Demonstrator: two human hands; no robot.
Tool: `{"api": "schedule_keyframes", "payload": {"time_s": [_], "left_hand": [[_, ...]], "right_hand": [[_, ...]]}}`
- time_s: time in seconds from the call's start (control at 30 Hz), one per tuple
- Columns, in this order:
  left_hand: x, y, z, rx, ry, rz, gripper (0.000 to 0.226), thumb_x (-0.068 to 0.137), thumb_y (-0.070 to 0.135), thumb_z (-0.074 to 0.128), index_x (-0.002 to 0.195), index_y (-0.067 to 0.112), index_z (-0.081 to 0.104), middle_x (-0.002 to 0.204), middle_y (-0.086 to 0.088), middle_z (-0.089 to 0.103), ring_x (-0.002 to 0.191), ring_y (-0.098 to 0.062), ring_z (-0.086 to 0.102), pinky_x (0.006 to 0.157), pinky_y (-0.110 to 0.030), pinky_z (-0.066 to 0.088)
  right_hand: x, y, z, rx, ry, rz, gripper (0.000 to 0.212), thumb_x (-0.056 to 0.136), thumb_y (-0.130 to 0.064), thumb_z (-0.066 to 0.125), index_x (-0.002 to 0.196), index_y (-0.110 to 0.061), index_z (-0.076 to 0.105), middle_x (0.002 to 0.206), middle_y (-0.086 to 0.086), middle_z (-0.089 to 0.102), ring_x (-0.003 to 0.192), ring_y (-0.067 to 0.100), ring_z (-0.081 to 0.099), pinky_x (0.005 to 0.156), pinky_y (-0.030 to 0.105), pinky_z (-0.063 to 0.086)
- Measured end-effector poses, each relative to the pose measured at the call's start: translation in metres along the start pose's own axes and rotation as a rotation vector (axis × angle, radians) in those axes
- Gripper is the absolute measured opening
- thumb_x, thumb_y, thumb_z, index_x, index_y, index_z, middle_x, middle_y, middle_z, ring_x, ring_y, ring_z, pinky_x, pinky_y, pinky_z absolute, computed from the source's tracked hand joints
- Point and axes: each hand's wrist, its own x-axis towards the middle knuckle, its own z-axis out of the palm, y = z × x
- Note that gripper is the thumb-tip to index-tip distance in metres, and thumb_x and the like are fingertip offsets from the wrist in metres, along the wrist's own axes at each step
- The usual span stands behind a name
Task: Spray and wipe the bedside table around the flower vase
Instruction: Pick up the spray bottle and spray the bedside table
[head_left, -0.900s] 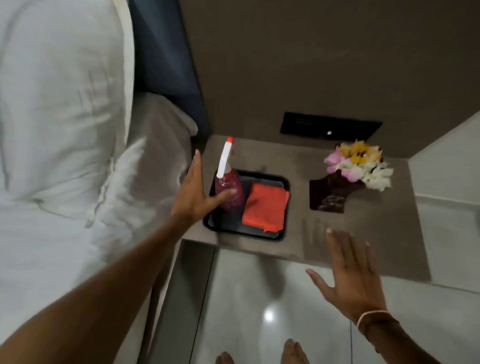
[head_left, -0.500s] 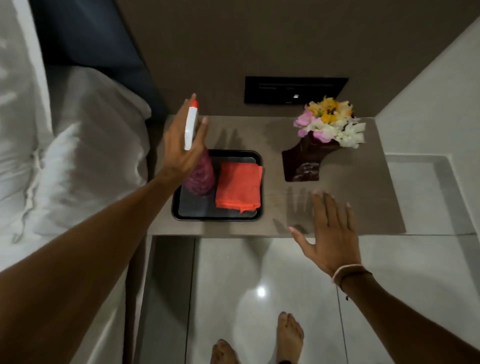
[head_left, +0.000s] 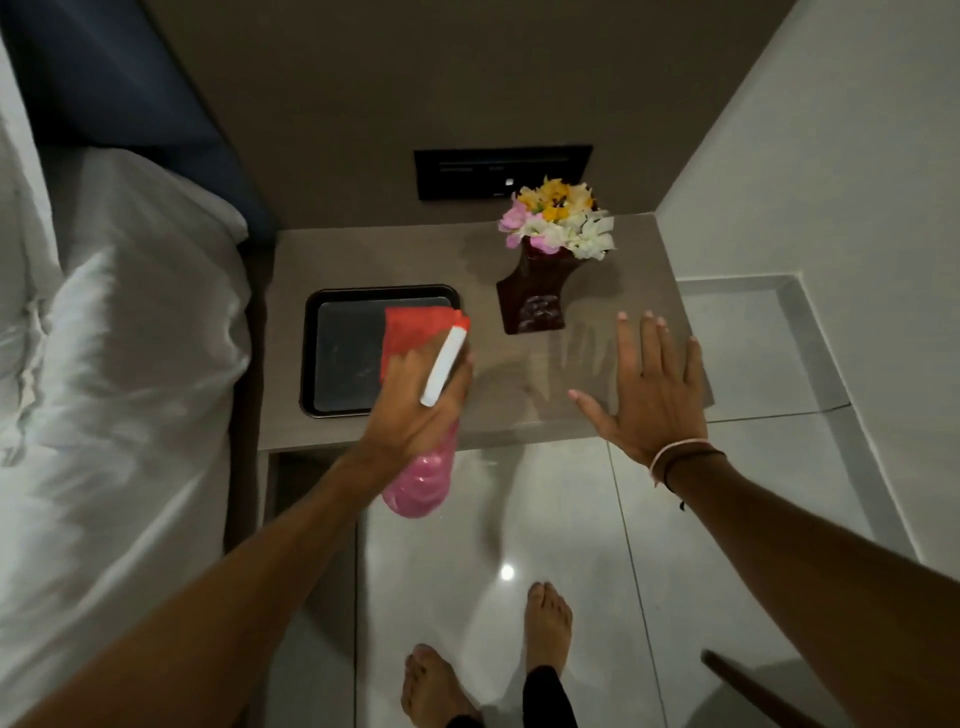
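Observation:
My left hand (head_left: 415, 410) grips a pink spray bottle (head_left: 421, 480) with a white and red nozzle, held tilted above the front edge of the grey-brown bedside table (head_left: 363, 260), nozzle towards the vase. A dark vase (head_left: 535, 291) of pink, white and yellow flowers stands at the back right of the tabletop. My right hand (head_left: 649, 395) hovers flat, fingers spread, over the table's front right part, in front of the vase. An orange cloth (head_left: 415, 330) lies in a black tray (head_left: 322, 353), partly hidden by my left hand.
A bed with white pillows and sheets (head_left: 114, 364) borders the table on the left. A black switch panel (head_left: 501, 171) sits on the wall behind. A white wall (head_left: 831, 156) closes the right side. My bare feet stand on glossy floor tiles (head_left: 545, 519) below.
My left hand lifted the spray bottle out of the tray and carried it right and towards me, tilted. My right hand stayed spread over the table's front right.

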Motion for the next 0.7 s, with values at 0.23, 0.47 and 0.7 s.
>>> {"api": "schedule_keyframes", "payload": {"time_s": [0.23, 0.47, 0.7], "left_hand": [[-0.007, -0.004, 0.075, 0.016, 0.017, -0.113, 0.024, 0.105, 0.021, 0.061, 0.095, 0.000, 0.068, 0.068, -0.013, 0.063, 0.057, -0.031, 0.063, 0.055, -0.044, 0.055], [-0.013, -0.006, 0.089, 0.060, 0.133, -0.052, 0.026, 0.104, 0.021, 0.062, 0.084, 0.005, 0.064, 0.069, -0.022, 0.068, 0.056, -0.040, 0.066, 0.056, -0.053, 0.062], [-0.017, -0.008, 0.079, 0.142, 0.077, -0.022, 0.027, 0.103, 0.019, 0.064, 0.084, 0.000, 0.067, 0.069, -0.025, 0.070, 0.057, -0.041, 0.067, 0.057, -0.059, 0.061]], "right_hand": [[-0.027, 0.029, 0.000, -0.009, -0.015, 0.021, 0.104, 0.083, -0.077, 0.043, 0.157, -0.008, 0.019, 0.158, 0.028, 0.032, 0.149, 0.042, 0.028, 0.118, 0.067, 0.022], [-0.037, 0.043, 0.009, 0.025, -0.037, 0.036, 0.104, 0.082, -0.079, 0.042, 0.157, -0.009, 0.020, 0.159, 0.026, 0.033, 0.149, 0.040, 0.029, 0.119, 0.066, 0.022], [-0.042, 0.032, 0.014, 0.063, -0.032, 0.006, 0.103, 0.082, -0.079, 0.040, 0.156, -0.008, 0.025, 0.157, 0.025, 0.037, 0.147, 0.041, 0.034, 0.118, 0.065, 0.024]]}}
